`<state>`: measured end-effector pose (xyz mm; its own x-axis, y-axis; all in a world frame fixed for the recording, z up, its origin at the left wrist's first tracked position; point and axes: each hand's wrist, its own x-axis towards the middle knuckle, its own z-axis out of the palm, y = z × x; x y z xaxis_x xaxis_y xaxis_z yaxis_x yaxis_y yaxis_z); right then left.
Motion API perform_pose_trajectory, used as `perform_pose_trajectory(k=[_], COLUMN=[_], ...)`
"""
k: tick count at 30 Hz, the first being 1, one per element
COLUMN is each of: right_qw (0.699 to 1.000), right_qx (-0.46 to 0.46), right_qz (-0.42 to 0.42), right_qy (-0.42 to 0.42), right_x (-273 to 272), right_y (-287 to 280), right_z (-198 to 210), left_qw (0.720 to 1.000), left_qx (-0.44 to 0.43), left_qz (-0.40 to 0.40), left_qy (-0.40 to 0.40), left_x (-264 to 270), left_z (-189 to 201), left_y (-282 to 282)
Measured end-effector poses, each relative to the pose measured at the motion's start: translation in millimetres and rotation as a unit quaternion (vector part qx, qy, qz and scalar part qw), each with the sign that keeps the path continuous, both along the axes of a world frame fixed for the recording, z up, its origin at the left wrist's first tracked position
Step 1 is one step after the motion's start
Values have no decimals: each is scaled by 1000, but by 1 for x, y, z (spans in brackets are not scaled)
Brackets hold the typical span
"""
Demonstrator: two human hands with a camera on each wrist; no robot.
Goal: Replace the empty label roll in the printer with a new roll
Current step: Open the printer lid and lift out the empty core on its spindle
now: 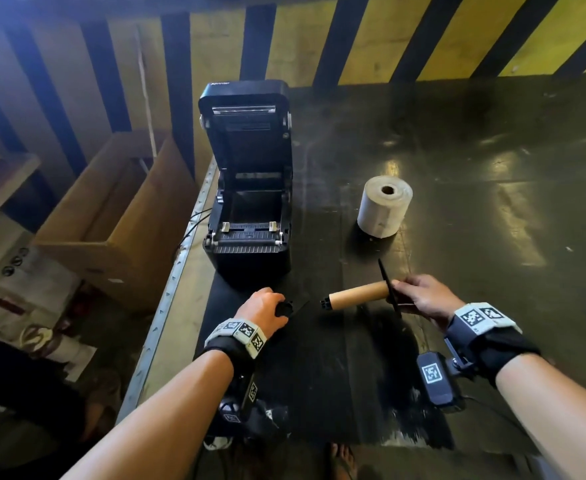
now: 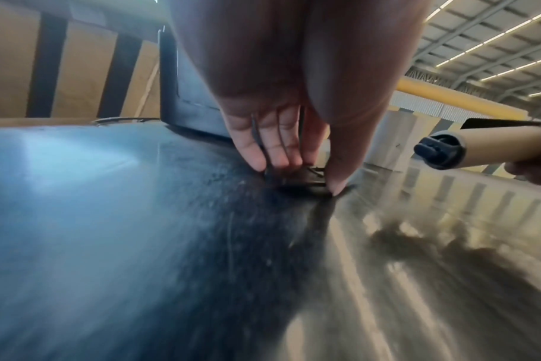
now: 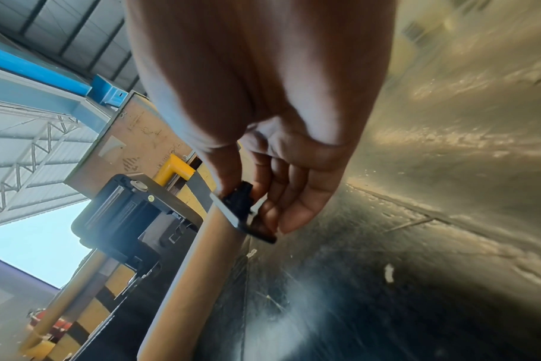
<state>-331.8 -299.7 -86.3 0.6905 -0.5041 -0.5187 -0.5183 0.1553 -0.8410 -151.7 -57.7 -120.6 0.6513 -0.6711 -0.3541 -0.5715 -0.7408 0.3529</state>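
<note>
Right hand point(image 1: 419, 297) grips the black spindle flange point(image 1: 390, 289) carrying the empty brown cardboard core point(image 1: 359, 295), long axis left-right, while left hand point(image 1: 262, 308) pinches the detached black end-cap point(image 1: 284, 309) on the worktop point(image 1: 492, 168); new white label roll point(image 1: 384, 206) stands far-right, nearer the right hand.

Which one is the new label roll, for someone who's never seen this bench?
Start at the open black printer on the dark table. Just to its right stands the new label roll, upright and untouched. It is fat and white, unlike the bare brown core in the right hand.
</note>
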Motion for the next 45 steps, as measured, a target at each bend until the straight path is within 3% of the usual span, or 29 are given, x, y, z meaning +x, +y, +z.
perform_pose_trajectory(k=[6, 10, 12, 18, 30, 32, 38, 45], right_qw=[1000, 999, 998, 997, 991, 992, 975, 960], right_qx=[-9, 7, 19, 24, 10, -17, -146, -197], right_qz=[8, 11, 13, 19, -135, -123, 19, 63], right_qy=[-14, -38, -51, -72, -7, 31, 169, 189], right_x=[1, 14, 20, 26, -45, -49, -50, -44], right_y=[4, 5, 5, -5, -82, -88, -84, -89], right_z=[9, 22, 27, 30, -5, -14, -22, -30], left_qw=[997, 974, 966, 981, 991, 992, 997, 998], left_qx=[-64, -157, -179, -179, -117, -105, -50, 26], left_qz=[15, 15, 7, -32, 30, 37, 23, -52], left_qy=[30, 162, 186, 74, 60, 61, 54, 22], left_x=[0, 0, -2, -8, 3, -4, -23, -29], left_z=[12, 46, 60, 68, 37, 33, 17, 8], left_y=[-3, -23, -34, -46, -41, -50, -69, -74])
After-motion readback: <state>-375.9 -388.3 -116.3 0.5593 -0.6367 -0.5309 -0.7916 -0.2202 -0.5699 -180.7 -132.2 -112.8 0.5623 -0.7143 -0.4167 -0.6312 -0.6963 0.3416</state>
